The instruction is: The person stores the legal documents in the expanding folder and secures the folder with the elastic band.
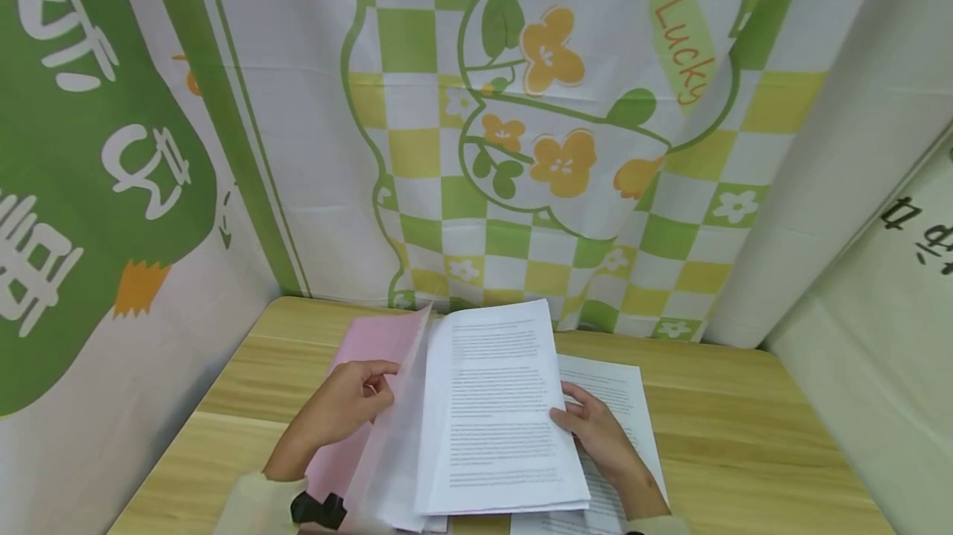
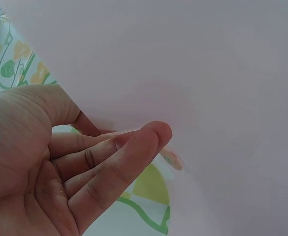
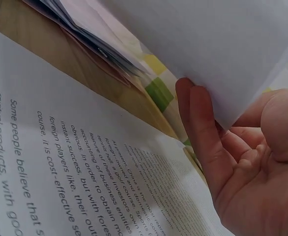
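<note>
Toward the left of the table, in the head view, a pink folder (image 1: 335, 456) lies spread with one leaf raised. My left hand (image 1: 344, 403) pinches the edge of that leaf; in the left wrist view the pale leaf (image 2: 222, 98) fills most of the picture beside the left fingers (image 2: 109, 172). Printed sheets (image 1: 499, 403) stand tilted up next to the leaf. Their right edge is between the thumb and fingers of my right hand (image 1: 599, 432). The right wrist view shows a sheet corner (image 3: 222, 73) in the right hand's grip.
Another printed page (image 1: 633, 403) lies flat on the wooden table (image 1: 752, 436) beneath my right hand. Layered edges of the folder (image 3: 97, 46) show in the right wrist view. A green and white checked curtain (image 1: 551, 130) hangs right behind the table.
</note>
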`<state>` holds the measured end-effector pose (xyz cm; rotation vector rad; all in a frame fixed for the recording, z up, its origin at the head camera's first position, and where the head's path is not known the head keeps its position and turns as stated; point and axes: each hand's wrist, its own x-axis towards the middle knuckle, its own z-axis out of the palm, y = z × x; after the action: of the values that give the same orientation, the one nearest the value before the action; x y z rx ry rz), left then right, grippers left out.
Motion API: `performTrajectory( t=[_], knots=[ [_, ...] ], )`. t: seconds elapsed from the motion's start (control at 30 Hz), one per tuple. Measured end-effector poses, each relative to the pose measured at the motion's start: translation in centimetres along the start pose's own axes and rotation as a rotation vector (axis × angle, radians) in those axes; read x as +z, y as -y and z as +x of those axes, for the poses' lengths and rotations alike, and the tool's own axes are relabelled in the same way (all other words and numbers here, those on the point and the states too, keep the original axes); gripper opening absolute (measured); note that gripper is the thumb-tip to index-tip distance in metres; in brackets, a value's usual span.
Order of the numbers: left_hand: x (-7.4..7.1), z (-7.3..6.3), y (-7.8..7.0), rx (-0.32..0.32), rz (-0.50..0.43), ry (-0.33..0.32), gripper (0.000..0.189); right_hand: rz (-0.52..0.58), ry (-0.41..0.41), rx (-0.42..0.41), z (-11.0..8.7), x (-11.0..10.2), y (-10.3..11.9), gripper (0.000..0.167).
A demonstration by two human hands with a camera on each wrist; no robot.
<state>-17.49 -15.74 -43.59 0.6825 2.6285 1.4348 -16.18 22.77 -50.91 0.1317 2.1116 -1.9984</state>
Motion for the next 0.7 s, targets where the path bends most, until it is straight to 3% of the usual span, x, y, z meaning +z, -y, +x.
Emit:
performTrajectory(
  t=[0.27,0.5,0.7],
  knots=[
    [0.0,0.0,-0.1,-0.010,0.003,0.000,0.040,-0.001,0.036,0.015,-0.4,0.1,-0.1,0.061],
    [0.1,0.0,-0.1,0.005,0.006,-0.004,0.040,0.026,0.115,0.034,-0.7,0.7,-0.2,0.061],
    [0.0,-0.1,-0.1,0.002,0.001,0.001,0.041,0.016,0.120,0.060,-0.8,1.8,-0.6,0.061]
  ],
)
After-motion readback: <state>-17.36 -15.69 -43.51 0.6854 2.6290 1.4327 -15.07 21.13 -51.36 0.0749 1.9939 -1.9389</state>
